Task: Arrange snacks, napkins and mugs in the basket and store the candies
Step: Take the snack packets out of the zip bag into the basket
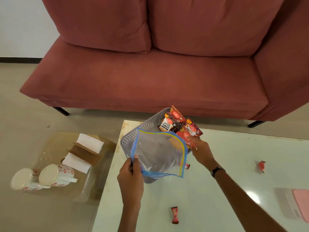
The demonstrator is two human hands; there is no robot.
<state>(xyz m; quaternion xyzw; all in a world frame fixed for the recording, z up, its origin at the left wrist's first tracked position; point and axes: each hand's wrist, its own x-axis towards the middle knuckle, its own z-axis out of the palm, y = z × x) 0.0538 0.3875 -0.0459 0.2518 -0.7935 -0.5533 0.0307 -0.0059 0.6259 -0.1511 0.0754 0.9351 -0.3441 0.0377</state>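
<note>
A clear zip bag [158, 153] with a blue and yellow rim hangs over the grey perforated basket [133, 133]. My left hand [131, 178] pinches the bag's lower left corner. My right hand [201, 151] is at the bag's right rim, fingers blurred, and I cannot tell whether it holds the rim or something small. Several red snack packets [179, 124] and a salted peanuts packet [166, 125] stand in the basket's far end. Three red wrapped candies lie on the white table: one [174, 215] near me, one [261, 166] at the right, one [187, 166] by the bag.
On a low glass side table at the left stand two white mugs [43, 177] with red flowers, lying on their sides, and white napkins [83, 151] in a brown holder. A pink sofa [150, 72] fills the back. A pink box [301, 205] sits at the table's right edge.
</note>
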